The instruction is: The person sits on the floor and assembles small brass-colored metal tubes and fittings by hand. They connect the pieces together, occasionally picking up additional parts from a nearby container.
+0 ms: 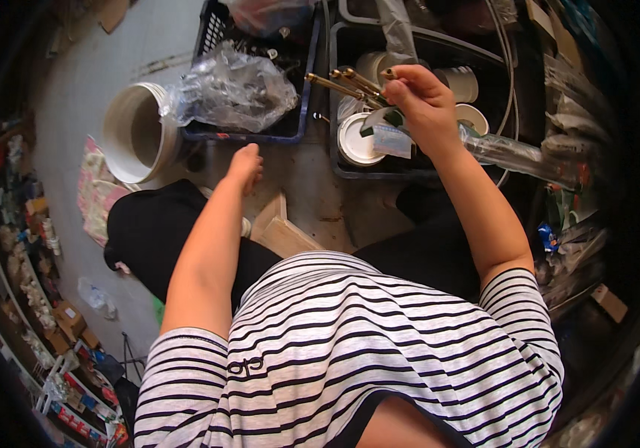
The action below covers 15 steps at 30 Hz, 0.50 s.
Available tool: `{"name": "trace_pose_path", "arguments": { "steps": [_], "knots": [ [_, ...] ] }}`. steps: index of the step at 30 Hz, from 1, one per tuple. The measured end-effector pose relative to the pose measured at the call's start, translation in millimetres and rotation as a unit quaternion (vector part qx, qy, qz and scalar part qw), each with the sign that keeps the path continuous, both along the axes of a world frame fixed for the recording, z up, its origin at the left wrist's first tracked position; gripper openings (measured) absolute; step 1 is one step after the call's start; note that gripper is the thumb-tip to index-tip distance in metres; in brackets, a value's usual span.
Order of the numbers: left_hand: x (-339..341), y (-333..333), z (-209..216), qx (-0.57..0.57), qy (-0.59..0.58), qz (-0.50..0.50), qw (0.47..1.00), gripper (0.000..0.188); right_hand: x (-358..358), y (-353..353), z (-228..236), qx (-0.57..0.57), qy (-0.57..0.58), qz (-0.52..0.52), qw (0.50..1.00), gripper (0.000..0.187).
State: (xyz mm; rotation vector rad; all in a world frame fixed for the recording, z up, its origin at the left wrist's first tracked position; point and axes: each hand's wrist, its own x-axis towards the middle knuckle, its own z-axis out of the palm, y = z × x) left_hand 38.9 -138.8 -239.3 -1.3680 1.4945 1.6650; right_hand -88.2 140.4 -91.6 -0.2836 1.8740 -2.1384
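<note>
My right hand [426,101] is raised over the black bin on the right, its thumb and fingers closed on a brass-coloured rod [389,74], of which one end shows. Several similar brass-coloured rods [342,84] fan out to the left of the fingers; how they are supported is hidden. Beneath that hand are a white round lid [359,140] and a small clear packet with a pale label [392,140]. My left hand [245,168] hangs just in front of the blue crate's near edge, fingers curled inward. Whatever it may hold is hidden from view.
A blue crate [260,139] bears crumpled clear plastic [241,89]. Left of it stands a white bucket [131,134]. The black bin [398,173] holds white tubs and plastic-wrapped lengths. A wooden piece [290,233] lies between my legs; stocked shelves [28,276] line the far left.
</note>
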Motion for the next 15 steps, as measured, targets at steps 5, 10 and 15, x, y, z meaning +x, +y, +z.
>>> {"name": "trace_pose_path", "arguments": {
  "steps": [5, 10, 15],
  "knots": [
    [-11, 52, 108, 0.136, 0.161, 0.078, 0.974, 0.026, -6, 3, 8, -0.008, 0.098, -0.024, 0.995, 0.02],
    [17, 66, 196, 0.225, 0.273, 0.04, 0.935, 0.02, -5, -16, 9, -0.113, 0.038, 0.028, 0.992, 0.016],
    [53, 107, 253, 0.218, 0.306, 0.003, 0.927, 0.019, 19, 0, 6, 0.035, 0.16, -0.004, 0.987, 0.019]
  ]
}}
